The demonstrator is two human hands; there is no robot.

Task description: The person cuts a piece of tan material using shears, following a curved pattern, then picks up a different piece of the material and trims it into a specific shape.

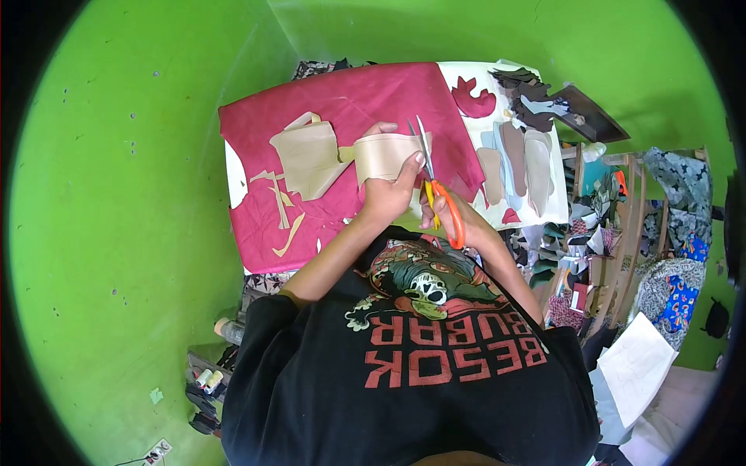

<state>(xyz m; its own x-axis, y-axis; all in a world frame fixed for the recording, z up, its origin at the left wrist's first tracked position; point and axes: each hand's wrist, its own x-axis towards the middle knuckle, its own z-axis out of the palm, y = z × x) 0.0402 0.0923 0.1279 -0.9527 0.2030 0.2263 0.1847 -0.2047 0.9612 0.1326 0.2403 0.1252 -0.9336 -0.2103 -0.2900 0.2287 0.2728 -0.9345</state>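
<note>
Two hands (386, 194) (460, 221), one scissors (429, 172), one tan strip (383, 155)

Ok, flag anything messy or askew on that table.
Thin tan offcuts lie scattered across the crimson cloth, left of the left hand holding the tan piece. The cloth sits crooked on the table. The scissors in the right hand look normal.

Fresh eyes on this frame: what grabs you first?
A bright green backdrop surrounds a table draped in crimson fabric. At centre, the right hand holds orange-handled scissors, blades apart, at the edge of a beige piece that the left hand grips on the fabric. To the right, grey and brown cut-out shapes lie on the white tabletop.
</note>
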